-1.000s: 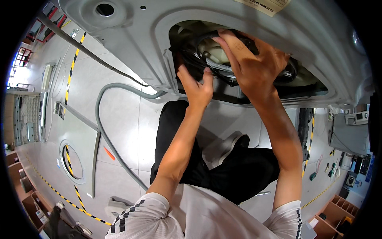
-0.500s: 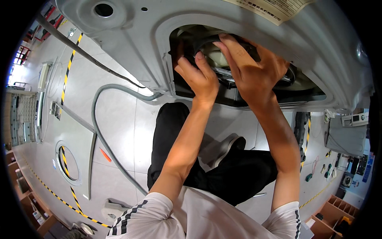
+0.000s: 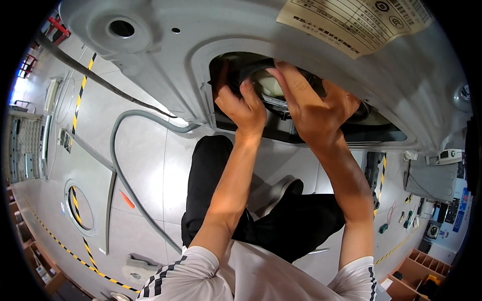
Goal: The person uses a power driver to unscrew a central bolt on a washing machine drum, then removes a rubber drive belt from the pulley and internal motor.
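Observation:
A grey metal washing machine panel spans the upper part of the view, with a large rounded cutout in it. Both my hands reach into this cutout. A black rubber belt curves between them along the cutout's upper part. My left hand grips the belt's left stretch between thumb and fingers, some fingers hidden in shadow. Higher and to the right, my right hand is closed on the belt, its fingertips partly hidden. Between the hands show a pale plastic part and a metal piece below it.
A grey hose loops from the machine over the tiled floor on the left. Beyond it lie an orange-red tool and a flat panel with a round hole. A dark cable runs at upper left. Wooden compartments stand at lower right.
The view has shifted upward, so the machine sits lower and more of its paper label shows. Both hands keep hold of the belt, with little visible movement against the cutout.

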### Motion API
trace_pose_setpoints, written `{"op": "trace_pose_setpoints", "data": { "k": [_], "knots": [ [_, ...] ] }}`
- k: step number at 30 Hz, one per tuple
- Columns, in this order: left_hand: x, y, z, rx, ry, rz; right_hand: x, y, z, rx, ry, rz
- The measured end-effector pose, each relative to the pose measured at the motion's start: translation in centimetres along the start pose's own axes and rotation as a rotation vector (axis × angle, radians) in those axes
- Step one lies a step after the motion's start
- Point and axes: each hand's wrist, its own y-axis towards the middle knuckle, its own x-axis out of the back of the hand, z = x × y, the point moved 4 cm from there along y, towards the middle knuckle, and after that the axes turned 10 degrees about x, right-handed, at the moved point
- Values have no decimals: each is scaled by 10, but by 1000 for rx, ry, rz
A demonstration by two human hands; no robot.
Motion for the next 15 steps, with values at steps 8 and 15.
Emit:
{"op": "trace_pose_setpoints", "data": {
  "k": [8,15],
  "knots": [
    [-4,-3,10,-2,-3,-79,-1,0,-3,19,50,5],
    [-2,-1,18,92,-83,-54,-3,7,5,7,23,75]
  ]
}}
